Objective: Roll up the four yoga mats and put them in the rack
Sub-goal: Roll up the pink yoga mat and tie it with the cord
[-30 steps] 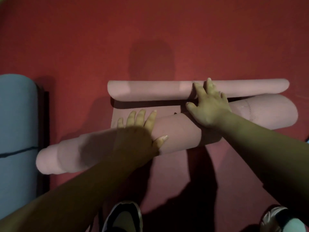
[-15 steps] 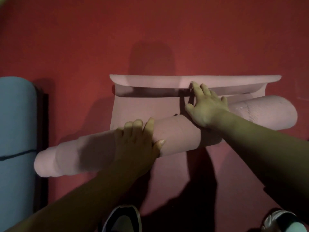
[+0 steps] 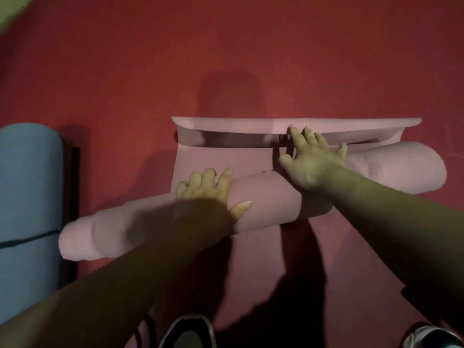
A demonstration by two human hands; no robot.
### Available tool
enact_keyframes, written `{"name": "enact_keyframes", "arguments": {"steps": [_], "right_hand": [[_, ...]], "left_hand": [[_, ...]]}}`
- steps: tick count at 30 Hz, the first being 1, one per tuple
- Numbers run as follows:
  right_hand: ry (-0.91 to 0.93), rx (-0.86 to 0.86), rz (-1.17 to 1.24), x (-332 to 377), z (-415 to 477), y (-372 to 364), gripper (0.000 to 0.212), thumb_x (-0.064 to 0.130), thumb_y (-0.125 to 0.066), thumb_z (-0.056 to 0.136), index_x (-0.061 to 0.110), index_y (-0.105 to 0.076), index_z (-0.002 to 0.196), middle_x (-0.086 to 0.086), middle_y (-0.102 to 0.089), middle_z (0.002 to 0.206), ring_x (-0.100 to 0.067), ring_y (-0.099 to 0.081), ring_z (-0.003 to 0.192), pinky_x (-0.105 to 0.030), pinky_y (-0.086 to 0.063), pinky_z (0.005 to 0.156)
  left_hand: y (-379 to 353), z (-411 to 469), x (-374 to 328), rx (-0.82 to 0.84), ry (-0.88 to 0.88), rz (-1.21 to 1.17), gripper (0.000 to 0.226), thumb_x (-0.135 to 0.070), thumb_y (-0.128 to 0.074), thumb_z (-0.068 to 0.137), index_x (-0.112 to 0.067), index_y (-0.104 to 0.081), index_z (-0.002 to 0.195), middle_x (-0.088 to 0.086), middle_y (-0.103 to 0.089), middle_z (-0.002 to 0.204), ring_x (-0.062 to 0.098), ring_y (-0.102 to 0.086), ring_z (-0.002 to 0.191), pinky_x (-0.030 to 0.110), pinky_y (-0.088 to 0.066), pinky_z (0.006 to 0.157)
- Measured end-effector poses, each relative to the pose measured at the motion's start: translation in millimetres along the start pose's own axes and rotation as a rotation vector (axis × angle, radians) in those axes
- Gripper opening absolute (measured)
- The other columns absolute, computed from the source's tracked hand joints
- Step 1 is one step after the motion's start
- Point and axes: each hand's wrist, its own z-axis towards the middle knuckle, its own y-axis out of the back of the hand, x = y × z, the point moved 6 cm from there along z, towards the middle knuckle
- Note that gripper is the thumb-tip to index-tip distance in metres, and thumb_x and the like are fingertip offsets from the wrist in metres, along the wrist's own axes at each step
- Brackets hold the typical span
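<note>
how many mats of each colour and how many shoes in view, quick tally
pink mats: 2 (pink rolled mat lying on pink flat mat)
blue mat: 1
shoes: 2
total: 5

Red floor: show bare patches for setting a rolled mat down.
Free: red floor beyond the pink mat's curled edge, and the patch between blue mat and that mat, beyond the pink roll. Crowded: around left hand, right hand, shoes.

Bare forearms (image 3: 140, 267), a long pale thumbnail (image 3: 247, 204) on the left hand (image 3: 206, 192), and black-and-white sneakers (image 3: 187, 332).
</note>
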Motion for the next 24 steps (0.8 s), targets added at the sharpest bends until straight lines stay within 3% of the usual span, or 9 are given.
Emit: {"name": "enact_keyframes", "arguments": {"steps": [6,10,16,20,24], "right_hand": [[-0.004,-0.006,0.011,-0.4,2.5,-1.7,0.083,0.063,-0.026,0.086,0.037,0.001,0.160,0.001,-0.002,0.171,-0.024,-0.004,0.157,-0.072,-0.004,0.117],[-0.017,-0.033,0.014,-0.4,5.5,2.4,0.082,0.063,-0.025,0.086,0.036,-0.002,0.160,0.002,-0.006,0.170,-0.023,-0.005,0.156,-0.074,0.000,0.116],[-0.036,-0.027,0.032,-1.6,7.9,5.7,0.080,0.062,-0.027,0.088,0.035,-0.003,0.160,0.005,-0.010,0.170,-0.024,-0.015,0.155,-0.073,0.002,0.116],[-0.023,0.005,0.037,-1.3,11.2,6.5,0.079,0.063,-0.027,0.091,0.037,0.000,0.160,0.004,-0.006,0.170,-0.029,-0.034,0.148,-0.070,0.002,0.118],[0.023,0.069,0.046,0.0,15.2,6.3,0.078,0.062,-0.027,0.091,0.041,0.006,0.159,0.006,0.003,0.170,-0.031,-0.029,0.151,-0.068,0.000,0.119]], "left_hand": [[-4.3,-30.3,-16.6,-0.062,-0.124,-0.009,0.078,-0.068,-0.045,0.088,-0.015,-0.052,0.145,0.021,-0.056,0.134,0.044,-0.055,0.115,0.059,-0.039,0.097],[-2.9,-6.6,-8.4,0.030,-0.045,0.001,0.079,-0.072,-0.041,0.084,-0.022,-0.049,0.145,0.013,-0.056,0.137,0.036,-0.054,0.115,0.055,-0.042,0.095],[-6.6,14.2,2.3,-0.001,0.015,-0.051,0.076,-0.072,-0.040,0.090,-0.023,-0.050,0.147,0.014,-0.053,0.145,0.038,-0.052,0.128,0.058,-0.040,0.102],[-8.9,23.7,6.4,0.079,0.024,-0.031,0.081,-0.076,-0.028,0.089,-0.026,-0.044,0.151,0.013,-0.048,0.151,0.037,-0.046,0.135,0.057,-0.037,0.106],[-9.5,24.5,6.7,0.064,0.027,-0.028,0.081,-0.076,-0.031,0.089,-0.025,-0.046,0.150,0.014,-0.049,0.150,0.037,-0.047,0.134,0.057,-0.038,0.106]]}}
